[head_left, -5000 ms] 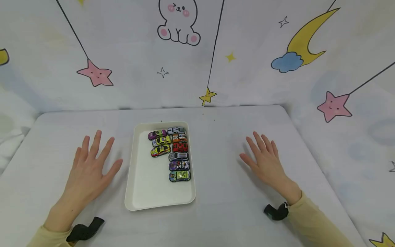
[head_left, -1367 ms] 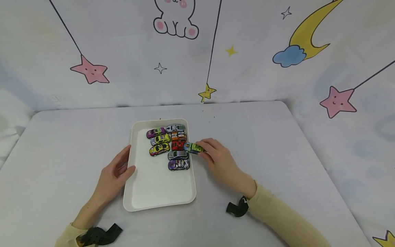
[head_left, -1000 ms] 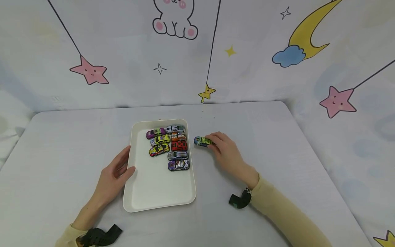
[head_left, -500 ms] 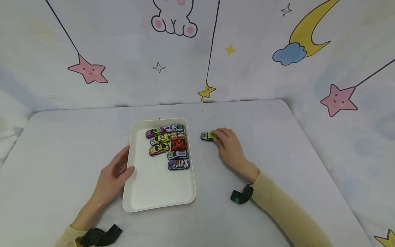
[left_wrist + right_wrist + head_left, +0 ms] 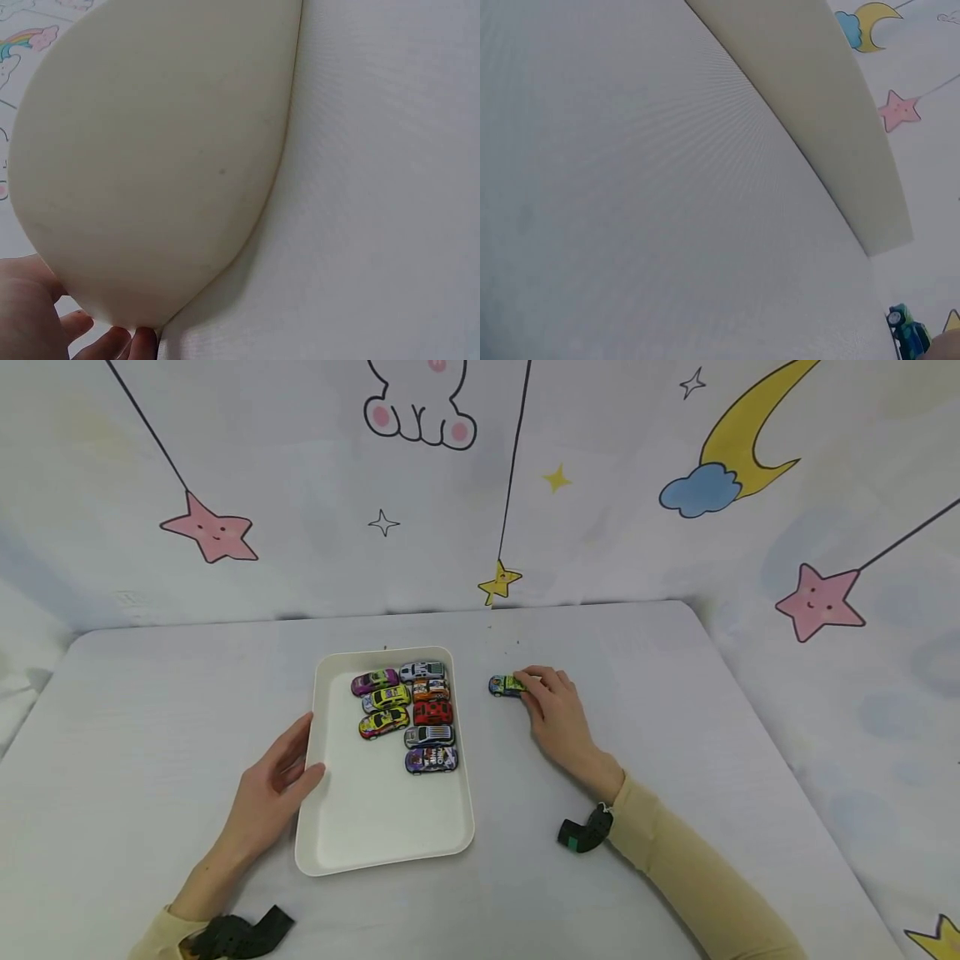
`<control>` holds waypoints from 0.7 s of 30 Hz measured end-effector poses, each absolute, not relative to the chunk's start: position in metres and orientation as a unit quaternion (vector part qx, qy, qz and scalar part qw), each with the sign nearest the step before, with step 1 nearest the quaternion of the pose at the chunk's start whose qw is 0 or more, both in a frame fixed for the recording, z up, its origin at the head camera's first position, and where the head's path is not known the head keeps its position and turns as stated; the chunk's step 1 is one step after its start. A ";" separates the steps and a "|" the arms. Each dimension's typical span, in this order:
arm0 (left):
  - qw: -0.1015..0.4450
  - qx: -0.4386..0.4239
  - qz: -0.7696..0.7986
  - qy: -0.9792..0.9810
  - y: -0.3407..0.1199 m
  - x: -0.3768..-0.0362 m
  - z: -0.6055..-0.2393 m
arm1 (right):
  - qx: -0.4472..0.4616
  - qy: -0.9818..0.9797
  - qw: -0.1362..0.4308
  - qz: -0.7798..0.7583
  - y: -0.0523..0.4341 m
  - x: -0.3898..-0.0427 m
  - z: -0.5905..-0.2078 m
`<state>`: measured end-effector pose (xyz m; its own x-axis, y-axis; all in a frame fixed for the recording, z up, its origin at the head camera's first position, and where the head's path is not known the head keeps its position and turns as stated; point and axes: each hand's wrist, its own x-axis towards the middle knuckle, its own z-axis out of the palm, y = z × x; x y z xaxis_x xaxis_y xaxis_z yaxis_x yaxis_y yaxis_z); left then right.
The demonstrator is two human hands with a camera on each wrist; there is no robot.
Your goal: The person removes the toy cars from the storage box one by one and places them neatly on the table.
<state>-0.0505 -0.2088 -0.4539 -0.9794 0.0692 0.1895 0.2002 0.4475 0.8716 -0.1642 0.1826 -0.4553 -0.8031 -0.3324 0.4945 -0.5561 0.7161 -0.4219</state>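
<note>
White cloth covers the table point(image 5: 150, 693), and everything on it sits well within reach of both arms. The cream tray point(image 5: 375, 827) lies left of centre, its near half bare, with eight toy cars point(image 5: 408, 714) packed in two short rows at its far end. The left hand point(image 5: 273, 785) rests against the tray's left rim, fingers straight and thumb over the edge, holding nothing; the left wrist view shows the fingertips point(image 5: 112, 341) at the tray's wall. That steadying touch looks worth having, since the tray seems light enough to slide if a sleeve brushed it.

The right hand point(image 5: 555, 714) lies on the table to the right of the tray, its fingers curled onto the rear of a small green and blue car point(image 5: 505, 685). This car stands on its wheels on the cloth, apart from the tray and level with the tray's far rows, nose toward the tray (the right wrist view catches only its blue end at the frame's lower edge point(image 5: 907, 337)).

The step in hand appears to be setting this car down on the cloth. To do it well, I would judge: all wheels flat before the fingers lift, fingers off straight upward so the car does not roll, and enough room left beside it for others to line up.
</note>
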 end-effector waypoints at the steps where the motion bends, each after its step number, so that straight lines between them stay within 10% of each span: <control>1: 0.063 -0.079 -0.520 -0.848 -0.209 -0.050 -0.453 | 0.245 -0.906 0.195 0.286 0.183 -0.164 -0.455; 21: 0.063 -0.080 -0.525 -0.845 -0.208 -0.051 -0.450 | 0.220 -0.906 0.189 0.309 0.183 -0.167 -0.456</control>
<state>-0.0509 -0.2078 -0.4503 -0.9794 0.0685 0.1899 0.2006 0.4356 0.8775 -0.1667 0.1832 -0.4564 -0.8320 -0.2817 0.4779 -0.5152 0.7120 -0.4771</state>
